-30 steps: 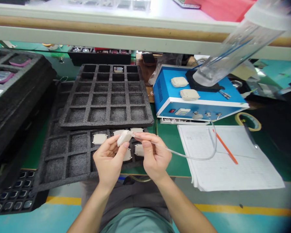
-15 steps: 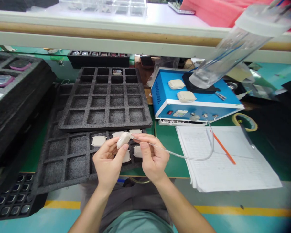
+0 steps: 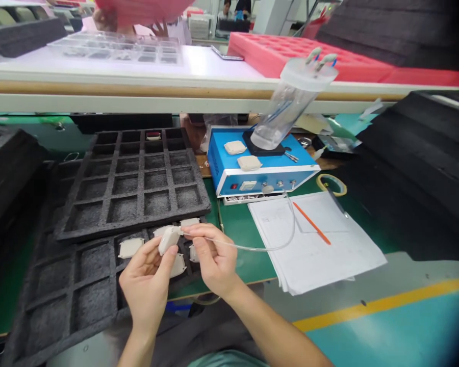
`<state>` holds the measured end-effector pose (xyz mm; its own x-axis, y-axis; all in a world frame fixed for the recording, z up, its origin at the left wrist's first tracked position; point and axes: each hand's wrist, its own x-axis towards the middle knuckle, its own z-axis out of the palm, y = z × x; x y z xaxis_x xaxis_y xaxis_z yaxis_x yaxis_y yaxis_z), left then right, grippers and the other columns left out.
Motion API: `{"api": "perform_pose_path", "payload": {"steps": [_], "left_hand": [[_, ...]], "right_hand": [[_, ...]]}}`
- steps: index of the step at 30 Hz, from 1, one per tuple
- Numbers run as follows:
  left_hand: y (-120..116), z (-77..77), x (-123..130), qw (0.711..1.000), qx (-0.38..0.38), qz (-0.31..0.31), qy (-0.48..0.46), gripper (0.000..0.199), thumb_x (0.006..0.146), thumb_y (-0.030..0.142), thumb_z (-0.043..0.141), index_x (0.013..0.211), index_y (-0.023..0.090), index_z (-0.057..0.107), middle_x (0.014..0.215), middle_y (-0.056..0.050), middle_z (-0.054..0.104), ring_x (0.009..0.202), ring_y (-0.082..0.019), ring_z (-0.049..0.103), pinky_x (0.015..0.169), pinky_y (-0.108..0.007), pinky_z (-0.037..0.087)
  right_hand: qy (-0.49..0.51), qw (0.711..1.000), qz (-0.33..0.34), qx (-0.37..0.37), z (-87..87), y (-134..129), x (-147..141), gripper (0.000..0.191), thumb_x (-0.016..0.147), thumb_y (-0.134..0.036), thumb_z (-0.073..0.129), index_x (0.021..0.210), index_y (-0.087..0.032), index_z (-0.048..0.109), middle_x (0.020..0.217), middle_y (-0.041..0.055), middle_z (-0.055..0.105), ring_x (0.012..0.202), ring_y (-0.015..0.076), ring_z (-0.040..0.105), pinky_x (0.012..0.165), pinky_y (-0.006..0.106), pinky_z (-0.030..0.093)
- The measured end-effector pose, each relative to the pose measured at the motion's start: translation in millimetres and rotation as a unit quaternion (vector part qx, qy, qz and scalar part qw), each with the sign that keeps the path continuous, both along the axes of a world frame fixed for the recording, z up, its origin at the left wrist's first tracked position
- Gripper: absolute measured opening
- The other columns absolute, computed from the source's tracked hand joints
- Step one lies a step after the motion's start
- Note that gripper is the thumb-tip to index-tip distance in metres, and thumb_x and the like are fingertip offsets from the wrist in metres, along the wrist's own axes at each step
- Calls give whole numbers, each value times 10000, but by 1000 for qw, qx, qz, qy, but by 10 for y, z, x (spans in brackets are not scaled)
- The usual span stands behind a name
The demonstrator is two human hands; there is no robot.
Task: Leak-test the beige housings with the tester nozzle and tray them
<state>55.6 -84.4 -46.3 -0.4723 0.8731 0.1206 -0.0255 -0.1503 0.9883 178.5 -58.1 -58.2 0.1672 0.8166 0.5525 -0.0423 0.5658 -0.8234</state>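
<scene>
Between the thumb and fingers of my left hand (image 3: 149, 275) is a small beige watch-like case (image 3: 170, 240), held tilted on edge. My right hand (image 3: 216, 257) pinches a clear thin tube (image 3: 252, 249) close to its end. The tube's tip meets the upper right side of the case; whether it is seated in an opening I cannot tell. From my hand the tube loops right and up to the front of a blue box (image 3: 260, 171). Similar beige cases, such as one (image 3: 131, 247) left of my hand, lie in the lower black foam tray (image 3: 71, 272), partly hidden by my hands.
A second foam tray (image 3: 139, 183) overlaps the lower one. On the blue box stand two beige cases (image 3: 249, 163) and a clear cylinder (image 3: 283, 112) with fittings. Papers (image 3: 321, 265) with an orange stick (image 3: 311, 223) lie right, near a tape roll (image 3: 338, 184). Another person's hand (image 3: 158, 29) shows beyond the shelf.
The camera view has tilted up and turned right, so the bench items appear shifted left and lower. Both hands keep hold of the case and tube, with the tip still at the case.
</scene>
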Motion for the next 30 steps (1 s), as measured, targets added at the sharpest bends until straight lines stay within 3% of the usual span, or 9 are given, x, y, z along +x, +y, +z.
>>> {"api": "perform_pose_path", "payload": {"steps": [17,24,30], "left_hand": [[-8,18,2,1000,-1,-9,-8,315,742,283,907,1011,166,795,982,-97,834,854,-226,816,773,-236,655],[-15,38,-4,1000,-10,-14,6,338,739,324,903,1007,151,790,1000,-122,829,900,-280,814,823,-330,672],[-7,32,-5,1000,-5,-20,-1,330,742,309,903,1015,160,795,1003,-117,830,901,-267,814,827,-311,668]], "right_hand": [[5,1000,5,-9,-17,-17,-17,178,1009,-200,576,1071,-240,738,1047,82,784,986,212,763,886,403,662],[9,1000,9,-22,-63,-35,-20,170,1017,-224,576,1076,-233,736,1058,93,779,1003,224,761,893,415,657],[9,1000,7,-16,-55,-25,-22,171,1014,-219,577,1077,-241,735,1051,87,779,998,217,760,879,404,662]]}}
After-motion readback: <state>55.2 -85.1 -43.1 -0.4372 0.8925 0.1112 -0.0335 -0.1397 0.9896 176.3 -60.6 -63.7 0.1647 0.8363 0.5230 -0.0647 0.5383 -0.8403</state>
